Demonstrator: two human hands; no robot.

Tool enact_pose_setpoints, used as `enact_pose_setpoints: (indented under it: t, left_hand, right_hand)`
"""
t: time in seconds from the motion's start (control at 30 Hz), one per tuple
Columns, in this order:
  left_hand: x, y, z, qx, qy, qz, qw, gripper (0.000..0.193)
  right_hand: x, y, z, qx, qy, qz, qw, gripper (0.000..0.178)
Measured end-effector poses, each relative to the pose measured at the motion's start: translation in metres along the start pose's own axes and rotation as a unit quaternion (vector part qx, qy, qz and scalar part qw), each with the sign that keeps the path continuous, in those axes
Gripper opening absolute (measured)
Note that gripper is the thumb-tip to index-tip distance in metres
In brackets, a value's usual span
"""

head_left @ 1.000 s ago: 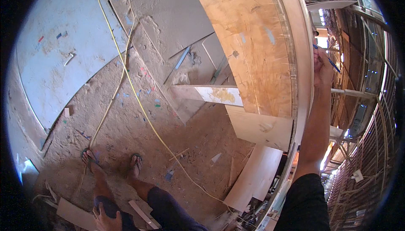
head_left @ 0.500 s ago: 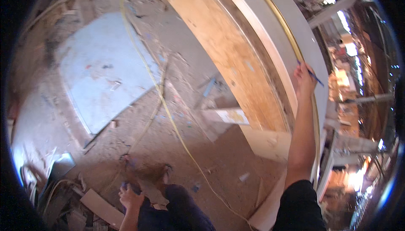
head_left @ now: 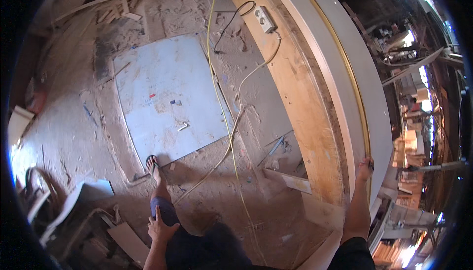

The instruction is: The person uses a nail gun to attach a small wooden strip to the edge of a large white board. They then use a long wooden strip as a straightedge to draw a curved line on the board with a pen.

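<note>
My right hand (head_left: 365, 168) is closed at the gold strip (head_left: 355, 87) that runs along a long white panel (head_left: 327, 33). Its fingers hold something slim, of which only a small dark part shows; in the earlier frame it is a thin blue stick, like a pen or brush. Whether its tip touches the strip cannot be made out. My left hand (head_left: 161, 225) is empty, thumb and forefinger spread, at my bent leg low on the left.
Beside the panel runs a wooden board (head_left: 295, 102) carrying a white socket strip (head_left: 264, 19). A yellow cable (head_left: 213, 58) crosses the dusty floor and a pale blue sheet (head_left: 167, 82). Offcuts (head_left: 129, 240) lie at lower left; stacked timber (head_left: 411, 176) stands on the right.
My right hand has come nearer to me along the gold strip. My view has shifted, bringing the socket strip and my left foot into sight. The left hand stays spread by my leg.
</note>
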State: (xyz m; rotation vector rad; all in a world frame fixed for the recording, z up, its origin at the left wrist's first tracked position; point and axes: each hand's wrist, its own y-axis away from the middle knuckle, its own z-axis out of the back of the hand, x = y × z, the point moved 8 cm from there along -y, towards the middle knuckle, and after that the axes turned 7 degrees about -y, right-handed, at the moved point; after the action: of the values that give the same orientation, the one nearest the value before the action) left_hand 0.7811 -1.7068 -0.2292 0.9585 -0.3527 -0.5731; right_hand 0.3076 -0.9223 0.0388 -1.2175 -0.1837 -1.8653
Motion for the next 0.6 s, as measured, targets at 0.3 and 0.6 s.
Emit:
enact_pose_setpoints:
  t: [0.3, 0.6]
  left_hand:
    - [-0.035, -0.109, 0.061, 0.077, -0.096, -0.027, 0.992, 0.125]
    - [-0.087, -0.144, 0.073, 0.039, -0.07, 0.008, 0.997, 0.088]
  right_hand:
    - [0.237, 0.041, -0.251, 0.181, -0.093, 0.095, 0.974, 0.024]
    - [0.318, -0.01, -0.45, 0.297, -0.223, 0.045, 0.927, 0.013]
